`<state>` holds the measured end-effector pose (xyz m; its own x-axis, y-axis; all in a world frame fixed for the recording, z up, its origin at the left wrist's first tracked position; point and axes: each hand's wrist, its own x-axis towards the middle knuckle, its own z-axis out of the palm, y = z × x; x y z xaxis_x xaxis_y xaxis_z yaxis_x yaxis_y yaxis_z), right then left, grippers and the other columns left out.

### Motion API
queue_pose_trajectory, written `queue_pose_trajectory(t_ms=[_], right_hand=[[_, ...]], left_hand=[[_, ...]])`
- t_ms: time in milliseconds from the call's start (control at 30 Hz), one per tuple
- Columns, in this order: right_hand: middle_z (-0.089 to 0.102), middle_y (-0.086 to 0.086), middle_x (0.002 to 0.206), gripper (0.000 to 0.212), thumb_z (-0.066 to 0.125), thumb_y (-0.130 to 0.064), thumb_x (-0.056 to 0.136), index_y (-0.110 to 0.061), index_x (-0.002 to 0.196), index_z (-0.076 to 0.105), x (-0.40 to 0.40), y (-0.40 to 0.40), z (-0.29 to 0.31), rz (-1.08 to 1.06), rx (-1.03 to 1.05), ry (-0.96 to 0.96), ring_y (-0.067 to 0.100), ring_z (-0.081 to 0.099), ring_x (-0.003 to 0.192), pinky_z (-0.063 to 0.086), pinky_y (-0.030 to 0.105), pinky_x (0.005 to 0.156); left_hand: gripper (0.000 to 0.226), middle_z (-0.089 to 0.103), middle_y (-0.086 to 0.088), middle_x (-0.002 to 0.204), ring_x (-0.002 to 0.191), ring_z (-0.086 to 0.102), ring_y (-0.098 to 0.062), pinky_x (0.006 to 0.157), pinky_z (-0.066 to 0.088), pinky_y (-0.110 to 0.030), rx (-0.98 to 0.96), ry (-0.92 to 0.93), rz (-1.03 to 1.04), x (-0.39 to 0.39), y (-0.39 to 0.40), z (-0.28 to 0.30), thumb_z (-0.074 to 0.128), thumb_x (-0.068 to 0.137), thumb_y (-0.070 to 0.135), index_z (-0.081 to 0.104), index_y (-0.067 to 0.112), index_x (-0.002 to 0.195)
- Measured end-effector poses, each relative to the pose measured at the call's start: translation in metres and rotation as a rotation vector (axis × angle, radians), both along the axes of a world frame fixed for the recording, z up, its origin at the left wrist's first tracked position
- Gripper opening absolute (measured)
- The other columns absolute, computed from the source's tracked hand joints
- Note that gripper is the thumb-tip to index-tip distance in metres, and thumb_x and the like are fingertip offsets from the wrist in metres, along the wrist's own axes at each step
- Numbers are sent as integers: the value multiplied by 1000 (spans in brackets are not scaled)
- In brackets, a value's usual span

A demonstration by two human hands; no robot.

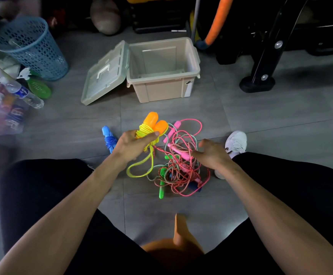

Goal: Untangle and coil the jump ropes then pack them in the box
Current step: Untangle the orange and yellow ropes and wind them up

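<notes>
My left hand (135,144) grips a yellow jump rope (147,131) wound round its two orange handles (154,122); a yellow loop (140,169) hangs down to the floor. My right hand (211,153) hovers over the tangled pile of ropes (179,169), fingers spread and holding nothing. The pile mixes pink, red-striped and green-white cords with pink and green handles. A coiled blue rope (109,138) lies on the floor left of my left hand. The beige box (161,90) stands beyond, open, its lid (104,76) folded back to the left, nothing visible inside.
A blue mesh basket (32,48), a plastic bottle (22,93) and a clear bin sit at the left. Black gym-equipment legs (261,76) stand at the right. My white shoe (236,142) is right of the pile, my knees flank it.
</notes>
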<state>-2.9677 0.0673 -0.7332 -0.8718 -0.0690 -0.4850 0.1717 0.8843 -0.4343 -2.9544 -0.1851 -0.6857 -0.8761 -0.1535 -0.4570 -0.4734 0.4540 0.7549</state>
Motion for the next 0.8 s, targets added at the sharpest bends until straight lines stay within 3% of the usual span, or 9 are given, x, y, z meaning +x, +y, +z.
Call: queue_pose_trajectory(t_ms=[200, 267, 333, 400, 467, 500, 600, 700, 800], right_hand=[[73, 3, 100, 22, 65, -41, 88, -21, 96, 70, 4, -14, 2, 33, -258, -48, 20, 67, 93, 52, 31, 82], [70, -3, 116, 22, 69, -39, 87, -26, 104, 70, 8, -20, 3, 17, -420, -102, 12, 65, 105, 50, 25, 88], [59, -7, 135, 36, 70, -40, 86, -35, 121, 64, 10, -26, 4, 26, -525, -163, 7, 55, 122, 42, 27, 103], [54, -15, 138, 39, 69, -40, 87, -46, 125, 60, 14, -33, 6, 65, -586, -217, -1, 49, 126, 38, 24, 107], [62, -27, 116, 23, 67, -37, 91, -55, 105, 65, 17, -41, 9, 143, -610, -235, -14, 55, 105, 43, 11, 89], [66, -27, 101, 19, 66, -33, 92, -52, 91, 68, 18, -45, 11, 176, -611, -229, -13, 59, 96, 46, 12, 83], [70, -9, 81, 24, 60, -21, 95, -30, 74, 66, 18, -48, 12, 188, -630, -193, 12, 66, 85, 50, 38, 83], [57, -5, 63, 31, 53, -33, 99, -31, 69, 59, 12, -43, 19, 198, -579, -111, 13, 54, 59, 43, 35, 63], [52, -2, 60, 31, 55, -37, 97, -28, 67, 58, 8, -35, 24, 225, -460, -52, 14, 49, 51, 40, 30, 52]], left_hand=[[56, 61, 2, 55, 46, 44, -10, 39, 36, -24, 98, -155, 133, 4, -8, 2, 67, 68, 70, 57, 15, 75], [58, 59, 1, 57, 45, 42, -11, 40, 35, -24, 159, -183, 141, 5, -9, 4, 68, 65, 71, 57, 15, 76], [57, 56, -1, 58, 44, 39, -12, 41, 32, -23, 246, -210, 147, 7, -9, 6, 70, 64, 70, 55, 15, 73], [56, 53, -2, 59, 42, 35, -12, 41, 30, -22, 339, -246, 134, 9, -7, 6, 72, 66, 68, 55, 15, 72], [56, 51, -2, 59, 42, 34, -12, 41, 29, -21, 410, -277, 114, 11, -4, 7, 72, 66, 67, 55, 15, 73], [56, 51, -2, 59, 41, 33, -12, 42, 28, -21, 435, -285, 111, 11, -3, 7, 73, 65, 67, 55, 15, 75], [57, 52, -1, 58, 42, 34, -12, 41, 29, -21, 439, -279, 146, 10, -2, 6, 73, 65, 67, 52, 16, 76], [53, 54, 1, 55, 43, 40, -13, 44, 34, -22, 185, -218, 191, 10, 0, -2, 68, 70, 69, 55, 17, 68], [48, 46, 10, 41, 37, 41, -9, 46, 35, -22, -71, -117, 159, 9, 0, -9, 69, 70, 64, 59, 20, 55]])
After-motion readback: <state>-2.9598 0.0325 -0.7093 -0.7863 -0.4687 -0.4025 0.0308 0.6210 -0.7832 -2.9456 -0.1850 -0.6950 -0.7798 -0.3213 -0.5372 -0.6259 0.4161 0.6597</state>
